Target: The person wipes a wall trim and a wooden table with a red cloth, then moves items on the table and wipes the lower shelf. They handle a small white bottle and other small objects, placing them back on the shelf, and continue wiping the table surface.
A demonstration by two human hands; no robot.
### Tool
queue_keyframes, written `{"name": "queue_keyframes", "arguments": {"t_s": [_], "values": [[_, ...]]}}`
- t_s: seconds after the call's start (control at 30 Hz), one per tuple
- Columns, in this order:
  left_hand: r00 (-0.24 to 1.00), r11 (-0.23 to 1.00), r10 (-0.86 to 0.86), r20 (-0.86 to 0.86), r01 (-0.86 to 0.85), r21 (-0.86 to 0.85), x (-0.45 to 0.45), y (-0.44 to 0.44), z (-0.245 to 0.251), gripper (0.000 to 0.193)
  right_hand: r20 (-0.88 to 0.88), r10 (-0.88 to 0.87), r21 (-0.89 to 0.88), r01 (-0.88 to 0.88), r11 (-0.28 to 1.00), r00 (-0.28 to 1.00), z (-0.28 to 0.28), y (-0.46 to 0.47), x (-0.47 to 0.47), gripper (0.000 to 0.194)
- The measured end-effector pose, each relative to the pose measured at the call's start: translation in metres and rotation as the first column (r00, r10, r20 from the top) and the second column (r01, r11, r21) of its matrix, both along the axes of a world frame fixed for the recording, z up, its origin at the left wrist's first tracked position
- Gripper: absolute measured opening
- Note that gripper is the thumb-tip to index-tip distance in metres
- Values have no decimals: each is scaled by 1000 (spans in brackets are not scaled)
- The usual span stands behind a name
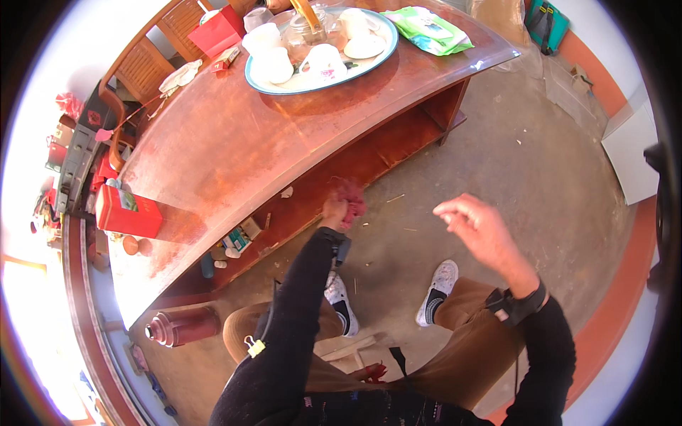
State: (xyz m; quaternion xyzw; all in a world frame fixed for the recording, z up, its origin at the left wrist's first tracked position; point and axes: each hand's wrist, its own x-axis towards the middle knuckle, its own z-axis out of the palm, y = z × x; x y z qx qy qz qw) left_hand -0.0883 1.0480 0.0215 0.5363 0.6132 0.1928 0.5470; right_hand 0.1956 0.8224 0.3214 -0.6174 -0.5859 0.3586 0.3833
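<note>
My left hand (334,209) grips a crumpled pinkish-red cloth (351,203), blurred by motion. It is at the front edge of the wooden table's lower shelf (367,160). Empty, with fingers stretched forward and thumb apart, my right hand (476,230) hovers over the concrete floor (511,175). On the shelf, to the left of the cloth, are a scrap of white material (287,192), a small green-and-white box (237,240) and some small white objects. Above the shelf runs the reddish-brown tabletop (229,144).
An enamel tray (298,85) on the tabletop holds white cups and a glass jar. Also there are a green wipes pack (429,31) and a red tin (128,212). A thermos flask (184,326) lies or stands by the table's left end. Wooden chairs (144,69) line the far side.
</note>
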Motion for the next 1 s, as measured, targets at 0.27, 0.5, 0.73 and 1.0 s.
{"name": "queue_keyframes", "arguments": {"t_s": [0.27,0.5,0.73,1.0], "values": [[903,904,-427,-46,428,15,65,-75,-36,42,7,-166,-213,164,963,986,-40,17,13,18],[734,945,-109,671,286,-160,97,-94,66,43,294,-85,152,41,988,952,-65,32,-7,66],[549,903,0,836,359,-235,69,-109,237,63,-122,34,108,-20,994,992,-63,41,-41,85],[902,911,-308,304,372,-179,-46,-118,234,65,3,-43,553,34,832,999,19,106,-60,69]]}}
